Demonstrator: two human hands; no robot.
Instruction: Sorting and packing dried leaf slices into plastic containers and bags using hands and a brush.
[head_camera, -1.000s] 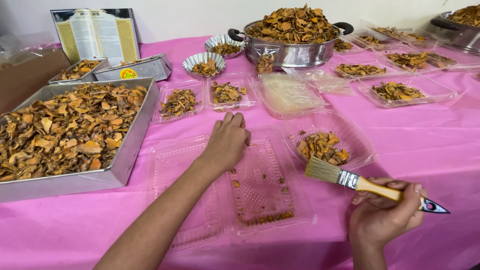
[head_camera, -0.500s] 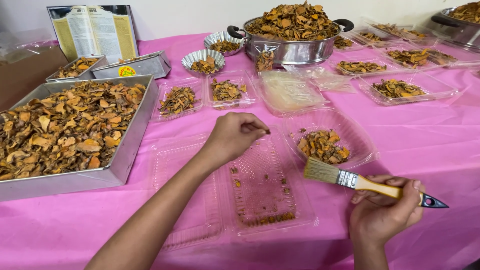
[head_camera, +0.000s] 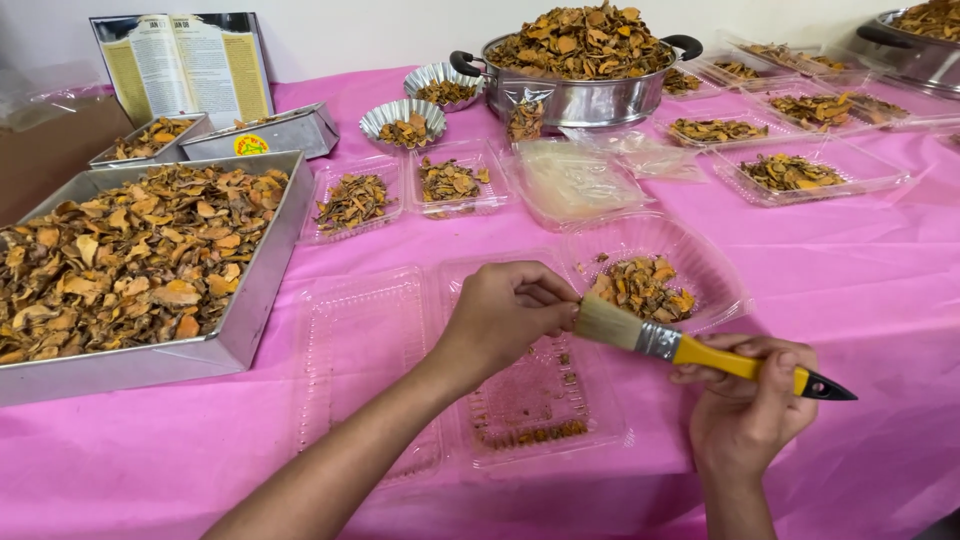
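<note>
My left hand (head_camera: 508, 312) hovers over an open clear plastic clamshell box (head_camera: 365, 350), fingers curled shut, fingertips touching the bristles of a paintbrush (head_camera: 640, 335). Whether a small piece is pinched there is hidden. My right hand (head_camera: 745, 405) grips the brush's yellow handle, bristles pointing left. The right half of the box (head_camera: 600, 440) holds orange crumbs. Just behind the brush, a round clear bowl (head_camera: 722, 285) contains a small heap of dried orange slices (head_camera: 640, 288).
On the pink tablecloth (head_camera: 850, 270), a large metal tray (head_camera: 262, 285) full of dried slices sits at left. A heaped steel pot (head_camera: 590, 100), foil cups (head_camera: 402, 118), several small clear trays (head_camera: 352, 200) and an open booklet (head_camera: 185, 65) stand behind.
My left hand lifted off the clamshell box, curled its fingers and moved right to the brush's bristles. The brush rose slightly toward it.
</note>
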